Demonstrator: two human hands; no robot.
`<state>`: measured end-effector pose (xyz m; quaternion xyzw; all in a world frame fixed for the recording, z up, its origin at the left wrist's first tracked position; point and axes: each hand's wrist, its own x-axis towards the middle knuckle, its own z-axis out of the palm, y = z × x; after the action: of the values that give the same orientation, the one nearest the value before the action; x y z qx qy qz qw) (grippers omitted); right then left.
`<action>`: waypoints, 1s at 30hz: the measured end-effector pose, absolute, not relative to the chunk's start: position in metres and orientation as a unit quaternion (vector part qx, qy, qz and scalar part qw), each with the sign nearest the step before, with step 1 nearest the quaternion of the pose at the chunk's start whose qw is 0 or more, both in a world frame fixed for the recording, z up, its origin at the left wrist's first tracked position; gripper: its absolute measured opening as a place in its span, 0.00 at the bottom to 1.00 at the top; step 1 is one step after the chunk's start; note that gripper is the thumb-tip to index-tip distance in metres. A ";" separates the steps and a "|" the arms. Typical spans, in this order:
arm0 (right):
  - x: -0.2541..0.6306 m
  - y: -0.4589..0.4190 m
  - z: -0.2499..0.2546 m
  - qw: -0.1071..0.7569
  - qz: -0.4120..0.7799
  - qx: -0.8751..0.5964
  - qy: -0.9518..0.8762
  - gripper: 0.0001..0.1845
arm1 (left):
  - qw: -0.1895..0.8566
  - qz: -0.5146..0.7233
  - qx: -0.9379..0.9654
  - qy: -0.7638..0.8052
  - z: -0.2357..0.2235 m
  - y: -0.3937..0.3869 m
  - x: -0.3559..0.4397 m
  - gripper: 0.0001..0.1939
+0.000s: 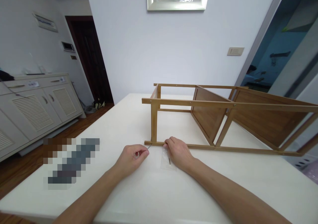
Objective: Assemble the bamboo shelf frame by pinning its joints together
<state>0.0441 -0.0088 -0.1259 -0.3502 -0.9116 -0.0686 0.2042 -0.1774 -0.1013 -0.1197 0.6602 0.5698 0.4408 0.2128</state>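
Observation:
A brown wooden shelf frame (pixel 171 101) lies on its side on the white table (pixel 139 197). My left hand (pixel 131 157) is closed in a pinch on a thin metal rod, perhaps a hex key (pixel 149 147), whose tip meets the near rail close to its left end. My right hand (pixel 179 152) grips the same near rail (pixel 198 147) a little further right, its fingers over the top edge. Just below that rail, partly under my right hand, lies a small clear plastic bag (pixel 165 164) with a screw (pixel 169 161) in or on it.
A pixelated dark patch (pixel 77 161) covers something on the table's left side. Behind the table rises a white wall with a picture frame (pixel 177 8) and a light switch (pixel 235 51). A white cabinet (pixel 37 101) stands at the far left, near a dark door (pixel 90 58).

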 end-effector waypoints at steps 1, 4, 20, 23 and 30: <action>0.044 -0.010 -0.125 0.200 -0.068 -0.353 -0.912 0.10 | 0.214 0.441 0.662 0.568 -0.120 -0.101 -0.178 0.09; 0.045 -0.013 -0.121 0.189 -0.064 -0.359 -0.912 0.09 | 0.214 0.433 0.667 0.568 -0.121 -0.101 -0.177 0.09; 0.051 -0.009 -0.122 0.200 -0.094 -0.290 -0.931 0.07 | 0.155 0.388 0.704 0.574 -0.120 -0.103 -0.172 0.11; 0.051 -0.009 -0.121 0.202 -0.098 -0.283 -0.933 0.08 | 0.145 0.383 0.710 0.574 -0.120 -0.103 -0.172 0.11; 0.050 -0.009 -0.119 0.188 -0.075 -0.292 -0.935 0.08 | 0.132 0.384 0.714 0.570 -0.115 -0.109 -0.173 0.10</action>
<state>0.0500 -0.0094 -0.1186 -0.2921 -0.9347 -0.0754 0.1880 -0.1729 -0.1087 -0.1151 0.7140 0.5705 0.3840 0.1319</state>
